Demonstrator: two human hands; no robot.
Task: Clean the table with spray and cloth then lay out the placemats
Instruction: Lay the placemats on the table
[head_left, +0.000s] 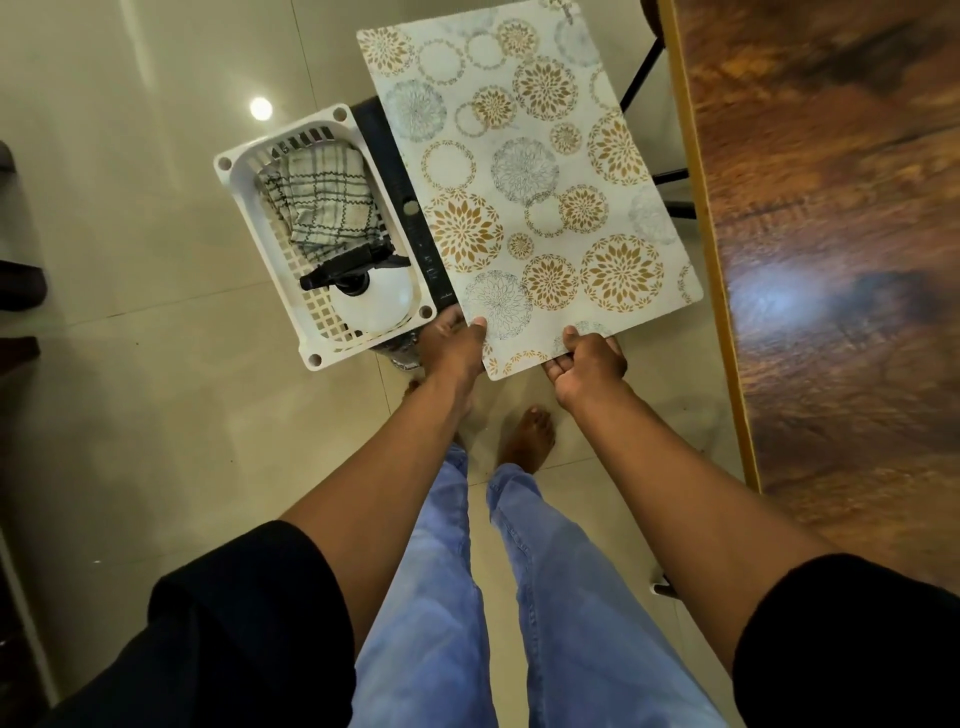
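A white placemat (524, 176) with gold and grey flower circles is held flat over a black stool. My left hand (454, 340) pinches its near left corner, thumb on top. My right hand (587, 361) grips its near edge, thumb on top and fingers curled beneath. To the left, a white plastic basket (234, 182) holds a checked cloth (324, 195) and a white spray bottle (371, 301) with a black trigger head. The dark wooden table (831, 234) with a light edge runs down the right side.
The black stool (395, 171) under the basket and placemat stands on a pale tiled floor (130, 389). Black chair legs (641, 73) show beside the table edge. My bare feet and blue jeans are below the hands. Dark objects sit at the left edge.
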